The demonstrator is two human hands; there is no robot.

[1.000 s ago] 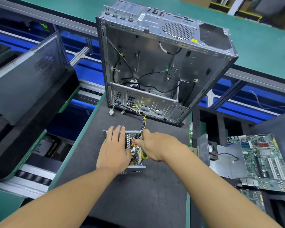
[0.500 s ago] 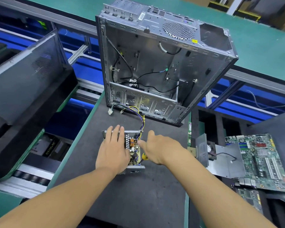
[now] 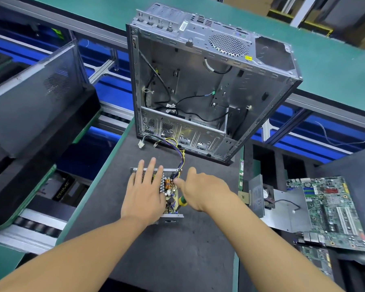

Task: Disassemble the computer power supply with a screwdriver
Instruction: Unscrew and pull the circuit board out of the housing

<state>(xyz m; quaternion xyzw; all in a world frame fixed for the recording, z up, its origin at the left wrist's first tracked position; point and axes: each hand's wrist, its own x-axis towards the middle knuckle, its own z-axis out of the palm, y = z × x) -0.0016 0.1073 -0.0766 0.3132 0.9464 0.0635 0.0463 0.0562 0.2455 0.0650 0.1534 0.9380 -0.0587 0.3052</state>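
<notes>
The power supply [image 3: 170, 193] lies open on the dark mat, its circuit board with coils and capacitors showing. My left hand [image 3: 144, 193] lies flat on its left half with straight, spread fingers, covering much of it. My right hand [image 3: 200, 189] grips a screwdriver with a yellow and green handle [image 3: 182, 202] at the unit's right edge, index finger stretched toward the board. The screwdriver's tip is hidden. A bundle of coloured wires [image 3: 180, 159] runs from the unit toward the case.
An empty metal computer case [image 3: 198, 85] stands open just beyond the power supply. Right of the mat lie a motherboard [image 3: 333, 211], a metal plate with a small fan [image 3: 268, 197] and a memory stick [image 3: 241, 175]. A black side panel [image 3: 36, 98] leans at left.
Both hands stay on the power supply. My right hand has drawn back slightly to the right, with its index finger now pointing at the board.
</notes>
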